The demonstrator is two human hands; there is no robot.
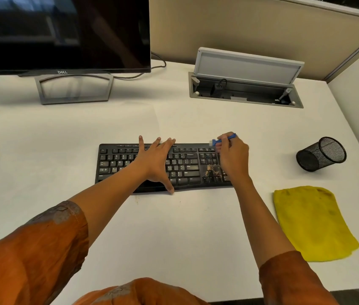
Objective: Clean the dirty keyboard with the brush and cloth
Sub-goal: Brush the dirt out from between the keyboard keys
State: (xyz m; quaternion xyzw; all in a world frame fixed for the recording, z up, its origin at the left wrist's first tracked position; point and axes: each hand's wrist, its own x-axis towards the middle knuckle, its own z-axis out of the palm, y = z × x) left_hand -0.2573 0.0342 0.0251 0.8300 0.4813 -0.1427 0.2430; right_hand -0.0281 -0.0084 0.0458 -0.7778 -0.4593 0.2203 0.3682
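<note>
A black keyboard (117, 164) lies across the middle of the white desk. Brown crumbs and dust cover the keys around its arrow block (211, 169). My left hand (156, 160) lies flat on the middle keys with fingers spread, thumb at the front edge. My right hand (232, 158) covers the number pad end and grips a small blue brush (219, 140), whose pale bristle head sits at the keyboard's top right edge. A yellow cloth (310, 221) lies flat on the desk to the right, apart from both hands.
A black mesh pen cup (321, 154) lies tipped on its side to the right of the keyboard. A Dell monitor (62, 34) on a grey stand is at the back left. An open cable box (244, 89) sits at the back right, beige partition behind.
</note>
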